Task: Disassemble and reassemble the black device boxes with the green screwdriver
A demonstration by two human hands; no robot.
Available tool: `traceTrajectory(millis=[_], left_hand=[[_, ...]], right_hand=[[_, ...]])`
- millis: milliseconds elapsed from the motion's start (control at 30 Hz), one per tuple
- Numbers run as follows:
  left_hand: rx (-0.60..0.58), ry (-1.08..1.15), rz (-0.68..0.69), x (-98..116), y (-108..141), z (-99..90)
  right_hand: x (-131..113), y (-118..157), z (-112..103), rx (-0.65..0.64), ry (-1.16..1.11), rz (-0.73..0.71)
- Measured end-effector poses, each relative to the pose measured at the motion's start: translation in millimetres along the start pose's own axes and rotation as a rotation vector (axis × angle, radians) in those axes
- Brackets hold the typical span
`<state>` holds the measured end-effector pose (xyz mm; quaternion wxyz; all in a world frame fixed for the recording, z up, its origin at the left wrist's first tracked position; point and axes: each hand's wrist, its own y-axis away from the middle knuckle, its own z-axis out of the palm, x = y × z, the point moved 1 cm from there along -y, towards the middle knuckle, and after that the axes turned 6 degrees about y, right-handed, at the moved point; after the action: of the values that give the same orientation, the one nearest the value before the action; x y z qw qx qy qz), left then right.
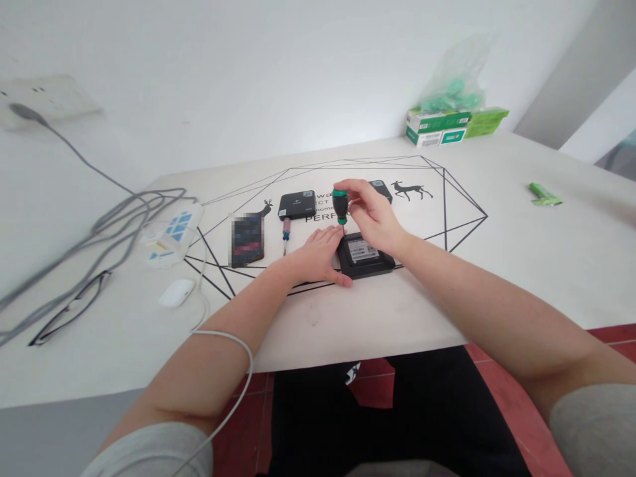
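A black-and-green screwdriver (340, 207) stands upright in my right hand (371, 217), with the fingers closed round its handle. Its tip meets the upper left corner of a flat black box (371, 267), whose white label faces up. My left hand (320, 257) lies against the left side of that box, fingers stretched out and thumb apart near the front corner. Behind my hands is a second black box (297, 204). Another black box (381, 190) is partly hidden by my right hand. A screwdriver with a red-and-blue handle (286, 229) lies left of my left hand.
To the left lie a pixelated dark rectangular object (247, 238), a white power strip (175, 232), grey cables (116, 228), glasses (72, 308) and a small white case (177, 293). A white cable (233, 334) crosses my left forearm. Green-and-white boxes (437, 126) and a plastic bag (457, 83) stand back right.
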<state>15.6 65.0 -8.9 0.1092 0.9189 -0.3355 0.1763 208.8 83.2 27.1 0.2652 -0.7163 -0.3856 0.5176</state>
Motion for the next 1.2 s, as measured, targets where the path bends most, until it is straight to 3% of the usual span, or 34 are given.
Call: traceTrajectory(millis=[200,400,633,833,967,1200], left_hand=[[-0.023,0.007,-0.025,5,1,-3.5],[-0.065,-0.009,-0.067,8,4,-4.3],[-0.107,-0.052,-0.176,5,4,-0.5],[-0.117,-0.077,-0.181,4,4,-0.5],[-0.114,-0.069,-0.169,4,5,-0.8],[-0.126,-0.072,-0.204,10,6,-3.9]], right_hand=[[1,1,-1,0.019,0.000,0.081],[10,3,4,0.105,0.097,0.028],[4,3,0,0.054,0.142,-0.025],[2,3,0,0.025,0.115,-0.053],[3,2,-1,0.116,0.180,-0.130],[-2,0,-5,0.121,0.176,-0.084]])
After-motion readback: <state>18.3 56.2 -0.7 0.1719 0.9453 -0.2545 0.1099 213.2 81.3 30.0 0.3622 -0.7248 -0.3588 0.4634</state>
